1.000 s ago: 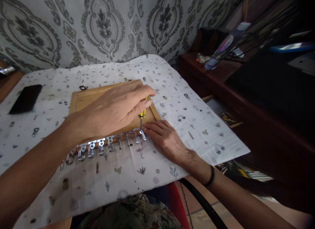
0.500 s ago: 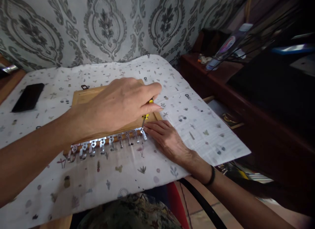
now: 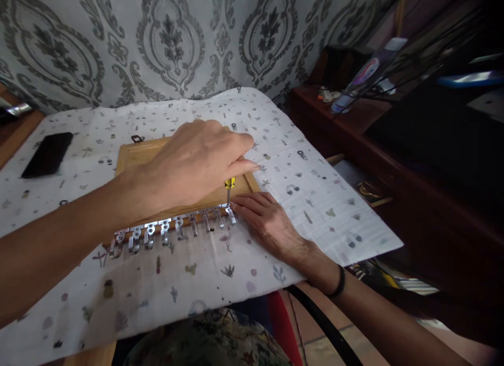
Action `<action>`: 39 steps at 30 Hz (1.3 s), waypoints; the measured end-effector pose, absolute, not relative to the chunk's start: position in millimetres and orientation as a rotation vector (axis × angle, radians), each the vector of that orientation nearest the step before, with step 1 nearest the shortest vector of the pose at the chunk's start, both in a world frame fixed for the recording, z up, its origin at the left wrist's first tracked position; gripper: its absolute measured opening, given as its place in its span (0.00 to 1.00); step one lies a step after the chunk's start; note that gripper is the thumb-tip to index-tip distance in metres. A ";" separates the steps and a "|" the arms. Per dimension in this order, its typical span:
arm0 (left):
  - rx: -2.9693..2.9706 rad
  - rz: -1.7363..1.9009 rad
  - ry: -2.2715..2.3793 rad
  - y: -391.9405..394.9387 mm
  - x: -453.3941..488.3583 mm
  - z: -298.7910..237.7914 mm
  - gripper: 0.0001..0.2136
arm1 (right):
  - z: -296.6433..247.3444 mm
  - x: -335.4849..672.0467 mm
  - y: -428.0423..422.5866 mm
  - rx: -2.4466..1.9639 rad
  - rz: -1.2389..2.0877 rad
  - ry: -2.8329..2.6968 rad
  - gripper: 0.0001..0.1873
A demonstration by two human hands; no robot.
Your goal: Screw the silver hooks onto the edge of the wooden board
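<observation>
A wooden frame (image 3: 142, 152) lies on the patterned white cloth in the head view, a small dark hanger at its far edge. Along its near side runs a row of several silver metal hooks (image 3: 179, 225). My left hand (image 3: 200, 158) reaches over the frame, its fingers closed on a yellow-handled screwdriver (image 3: 230, 184). The screwdriver stands nearly upright, its tip at the rightmost hook. My right hand (image 3: 271, 227) lies flat at the frame's near right corner, fingers stretched out and fingertips beside that hook. Its thumb is hidden.
A black phone-like slab (image 3: 48, 155) lies on the cloth (image 3: 315, 208) at the left. A patterned curtain (image 3: 169, 45) hangs behind. To the right stand dark red furniture (image 3: 394, 161) with an open drawer, a bottle (image 3: 364, 74) and loose cables.
My left hand has turned slightly, and the screwdriver now stands more upright, with its handle further left. My right hand keeps its place.
</observation>
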State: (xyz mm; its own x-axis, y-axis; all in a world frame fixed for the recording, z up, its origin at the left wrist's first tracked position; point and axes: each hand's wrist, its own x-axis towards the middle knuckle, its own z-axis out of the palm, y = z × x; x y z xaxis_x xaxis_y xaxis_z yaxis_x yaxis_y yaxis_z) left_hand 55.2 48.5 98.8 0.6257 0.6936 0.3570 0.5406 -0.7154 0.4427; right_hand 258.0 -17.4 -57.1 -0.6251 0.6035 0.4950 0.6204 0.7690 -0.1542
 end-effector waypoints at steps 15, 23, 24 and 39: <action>2.841 0.359 0.888 41.5 37.4 108.9 0.07 | -55.3 258.5 -17.2 -0.858 -0.041 -2.404 0.19; 2.824 0.310 0.705 51.0 34.5 116.7 0.06 | -56.9 258.8 -16.3 -0.880 -0.049 -2.408 0.21; 2.815 0.306 0.706 52.2 33.7 117.0 0.06 | -57.2 258.9 -16.4 -0.887 -0.048 -2.410 0.21; 2.676 0.415 0.847 40.4 48.7 111.9 0.13 | -57.9 258.6 -16.1 -0.849 -0.055 -2.394 0.20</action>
